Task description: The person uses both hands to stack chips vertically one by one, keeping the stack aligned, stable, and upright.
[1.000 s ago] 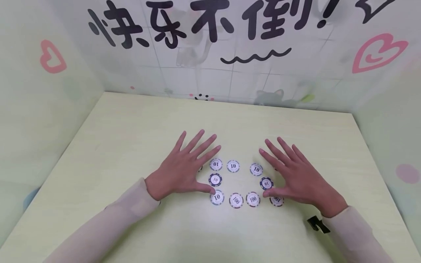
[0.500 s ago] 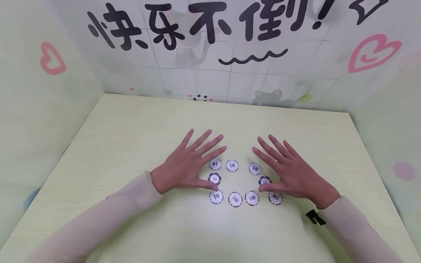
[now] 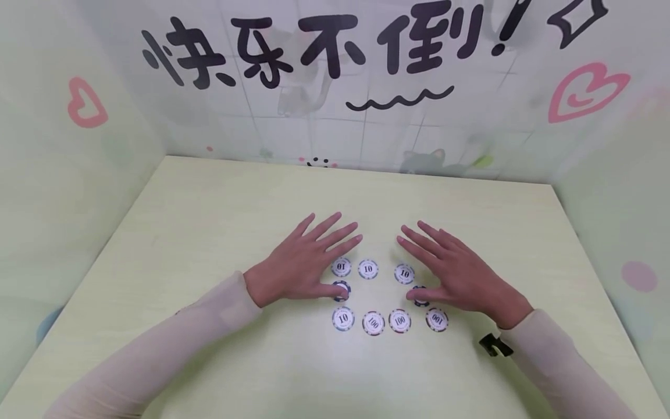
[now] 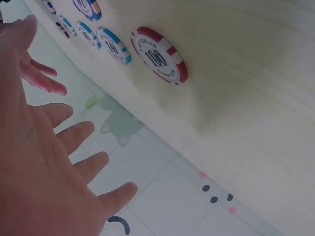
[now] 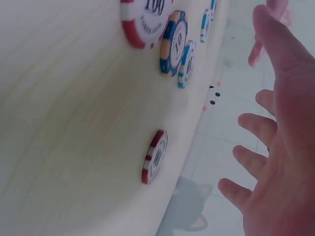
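Several poker chips lie flat on the table in a rough rectangle. In the head view the front row has a light-blue 10 chip [image 3: 342, 319] and red 100 chips [image 3: 373, 323]. My left hand [image 3: 290, 270] hovers palm down at the left side, fingers spread, its thumb over a dark-blue chip [image 3: 340, 284]. At the right side my right hand [image 3: 460, 276] mirrors it, thumb over another dark-blue chip [image 3: 419, 301]. Each wrist view shows a gap between palm and table. A red 100 chip [image 4: 158, 55] appears in the left wrist view, and another red chip [image 5: 155, 157] in the right. Both hands hold nothing.
The pale wood-look table [image 3: 199, 198] is enclosed by printed walls [image 3: 335, 128] at the back and both sides. A small black clip-like piece [image 3: 495, 345] shows at the right sleeve cuff.
Both hands have drifted inward, toward each other. Their thumbs have shifted from the front row to over the dark-blue chips. The chips keep their arrangement; the head view has tilted slightly.
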`<state>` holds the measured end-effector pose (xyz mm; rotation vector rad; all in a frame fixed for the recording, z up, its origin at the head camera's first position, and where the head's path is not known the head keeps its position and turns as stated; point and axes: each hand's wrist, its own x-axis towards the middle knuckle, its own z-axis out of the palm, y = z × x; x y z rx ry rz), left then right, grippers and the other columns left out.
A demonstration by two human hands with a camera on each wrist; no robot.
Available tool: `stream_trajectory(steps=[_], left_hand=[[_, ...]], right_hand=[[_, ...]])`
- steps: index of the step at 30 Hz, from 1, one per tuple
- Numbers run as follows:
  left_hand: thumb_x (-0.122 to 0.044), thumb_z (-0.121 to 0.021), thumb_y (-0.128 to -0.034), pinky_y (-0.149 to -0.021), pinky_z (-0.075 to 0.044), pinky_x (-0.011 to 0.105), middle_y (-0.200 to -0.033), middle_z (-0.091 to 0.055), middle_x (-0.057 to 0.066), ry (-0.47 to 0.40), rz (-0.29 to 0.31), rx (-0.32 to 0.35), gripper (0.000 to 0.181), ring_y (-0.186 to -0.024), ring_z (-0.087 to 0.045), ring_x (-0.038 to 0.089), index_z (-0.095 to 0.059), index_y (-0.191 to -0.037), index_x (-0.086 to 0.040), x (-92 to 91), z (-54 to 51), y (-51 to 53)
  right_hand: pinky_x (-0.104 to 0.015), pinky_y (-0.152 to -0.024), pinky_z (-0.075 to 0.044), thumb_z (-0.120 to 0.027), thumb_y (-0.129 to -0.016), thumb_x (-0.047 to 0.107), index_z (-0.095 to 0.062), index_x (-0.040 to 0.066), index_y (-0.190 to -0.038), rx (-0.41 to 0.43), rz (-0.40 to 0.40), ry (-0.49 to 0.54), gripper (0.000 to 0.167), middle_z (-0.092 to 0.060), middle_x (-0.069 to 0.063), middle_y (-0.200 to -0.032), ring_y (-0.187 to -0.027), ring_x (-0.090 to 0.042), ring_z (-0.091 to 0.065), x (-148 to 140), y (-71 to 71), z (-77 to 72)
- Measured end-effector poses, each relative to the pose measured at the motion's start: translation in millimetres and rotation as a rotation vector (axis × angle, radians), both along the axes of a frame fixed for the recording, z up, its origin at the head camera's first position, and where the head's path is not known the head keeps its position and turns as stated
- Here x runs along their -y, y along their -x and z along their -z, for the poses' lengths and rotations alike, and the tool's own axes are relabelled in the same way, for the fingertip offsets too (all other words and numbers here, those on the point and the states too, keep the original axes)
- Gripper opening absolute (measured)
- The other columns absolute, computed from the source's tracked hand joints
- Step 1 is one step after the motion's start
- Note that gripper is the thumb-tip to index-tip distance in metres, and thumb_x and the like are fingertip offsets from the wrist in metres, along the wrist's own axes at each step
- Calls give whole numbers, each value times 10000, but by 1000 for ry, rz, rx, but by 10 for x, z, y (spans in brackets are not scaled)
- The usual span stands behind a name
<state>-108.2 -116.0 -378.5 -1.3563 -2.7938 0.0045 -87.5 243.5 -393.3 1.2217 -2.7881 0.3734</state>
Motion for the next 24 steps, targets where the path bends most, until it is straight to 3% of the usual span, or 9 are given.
stream_trajectory(steps=[4, 9, 15, 24], left_hand=[[-701, -607, -1027, -1282, -263, 617, -1776, -354, 69, 36, -22, 13, 905, -1659, -242, 351, -396, -1719, -158, -46, -17, 16], [-617, -655, -1044, -1240, -377, 550, -1705, -469, 100, 66, -56, 29, 824, -1600, -374, 358, -462, -1683, -132, -84, -25, 21], [-495, -734, -1042, -1114, -511, 493, -1479, -654, 103, 62, -59, 13, 630, -1410, -573, 320, -656, -1519, -90, -101, -11, 28], [-422, -778, -1029, -1063, -540, 472, -1373, -708, 92, 21, -58, 24, 456, -1302, -633, 300, -781, -1358, -106, -107, 87, 15]], right_hand=[[-633, -1162, -437, -699, -991, 700, -487, 116, -1662, -69, -40, 57, 915, -463, -110, -1707, -1567, -420, -400, 64, 29, 5], [-581, -1079, -531, -862, -928, 523, -588, 100, -1585, -99, -68, 87, 828, -598, -122, -1575, -1412, -396, -550, 207, 65, 9], [-498, -1025, -567, -912, -909, 425, -683, 95, -1499, -63, -50, 36, 713, -686, -98, -1430, -1282, -335, -608, 399, 86, 12], [-447, -997, -572, -894, -940, 357, -759, 119, -1403, -12, -71, -55, 538, -733, -46, -1353, -1229, -295, -632, 552, 90, 16]])
